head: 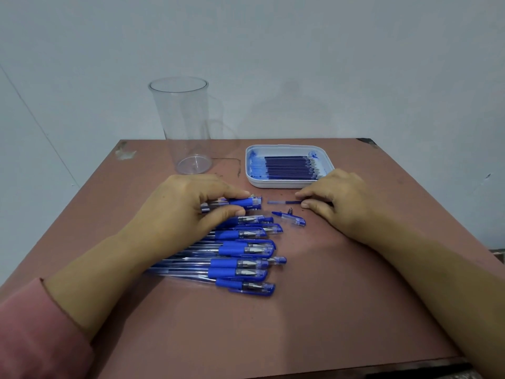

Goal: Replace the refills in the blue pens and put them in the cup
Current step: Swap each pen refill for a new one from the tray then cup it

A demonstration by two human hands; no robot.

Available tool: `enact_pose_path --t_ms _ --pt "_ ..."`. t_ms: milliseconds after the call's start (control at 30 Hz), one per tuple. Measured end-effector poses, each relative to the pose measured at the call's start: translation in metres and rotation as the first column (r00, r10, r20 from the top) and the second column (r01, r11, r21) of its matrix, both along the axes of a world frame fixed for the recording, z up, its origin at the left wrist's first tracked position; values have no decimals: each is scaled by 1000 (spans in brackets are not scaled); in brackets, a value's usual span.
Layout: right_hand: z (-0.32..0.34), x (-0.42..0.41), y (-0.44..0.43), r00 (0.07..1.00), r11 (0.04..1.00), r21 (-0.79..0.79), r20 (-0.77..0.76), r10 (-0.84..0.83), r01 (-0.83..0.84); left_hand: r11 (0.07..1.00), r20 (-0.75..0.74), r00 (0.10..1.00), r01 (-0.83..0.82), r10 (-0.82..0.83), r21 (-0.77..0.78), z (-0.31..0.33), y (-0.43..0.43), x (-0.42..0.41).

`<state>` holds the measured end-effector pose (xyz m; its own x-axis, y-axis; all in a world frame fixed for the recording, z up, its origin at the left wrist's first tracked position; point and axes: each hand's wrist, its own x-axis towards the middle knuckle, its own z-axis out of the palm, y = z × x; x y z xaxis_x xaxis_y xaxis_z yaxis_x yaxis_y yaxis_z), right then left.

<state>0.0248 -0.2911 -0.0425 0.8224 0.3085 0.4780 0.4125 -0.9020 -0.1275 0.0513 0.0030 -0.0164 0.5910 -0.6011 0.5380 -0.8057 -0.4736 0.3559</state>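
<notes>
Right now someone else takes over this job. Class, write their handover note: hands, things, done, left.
Left hand grips an uncapped pen.
Right hand pinches a refill on the table.
Cap lies loose beside it.
Other pens lie piled; spare refills in the tray.
Cup holds no pens.
Done: one pen opened.
Left: refill all pens, cup them.

Blue pens (240,255) lie side by side, capped tips pointing right. A tall clear cup (185,127) stands upright beyond them. Dark refills (289,166) lie parallel in a white tray (276,184), one loose refill (281,202) lying just in front of it.
</notes>
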Motion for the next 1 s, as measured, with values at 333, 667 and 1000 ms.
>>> enact_pose_path --t_ms 333,667,1000 --pt "19 2 3 997 999 24 75 26 -28 1000 11 1000 -6 6 -14 -1 0 3" --pt "45 63 9 955 997 -62 -291 -60 44 1000 17 1000 4 -4 -19 -1 2 6" --pt "39 75 9 919 995 -23 -382 -95 93 1000 5 1000 -2 2 1 -2 3 7"
